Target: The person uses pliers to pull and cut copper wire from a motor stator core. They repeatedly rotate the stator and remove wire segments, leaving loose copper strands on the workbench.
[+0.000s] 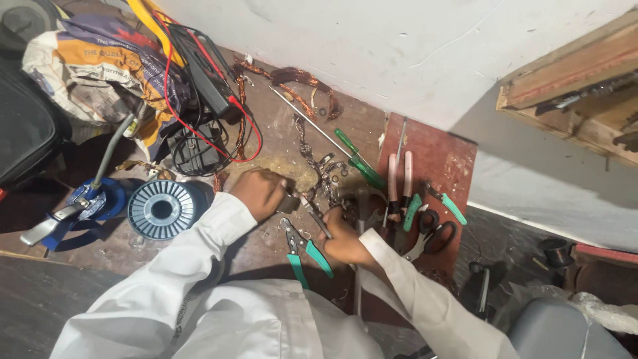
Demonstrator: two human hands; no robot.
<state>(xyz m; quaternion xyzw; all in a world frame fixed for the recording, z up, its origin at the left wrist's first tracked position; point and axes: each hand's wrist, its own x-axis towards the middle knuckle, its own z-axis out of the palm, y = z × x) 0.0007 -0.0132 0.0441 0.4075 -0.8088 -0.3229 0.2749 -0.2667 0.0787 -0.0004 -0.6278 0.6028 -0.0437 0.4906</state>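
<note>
In the head view, the left hand is curled into a loose fist and presses down on a small metal piece that lies at its fingertips, toward the right hand. How the fingers close around this piece I cannot tell, because the back of the hand hides them.

The right hand is closed around a thin metal tool. The tool goes up and to the left from this hand, and its tip arrives just beside the small piece, between the two hands.

Just below the gap between the hands, close to the left side of the right hand, lies a pair of pliers with green handles; no hand touches it.

To the right of the right hand there is a red board with tools on it: pliers with pink handles, scissors and a small green-handled tool. Above the right hand lies a green screwdriver with a long rod near it.

To the left of the left hand stands a grey spool, and further left a blue object. Above the left hand lie a black meter with red wires and a crumpled bag.

Both arms wear white sleeves.
</note>
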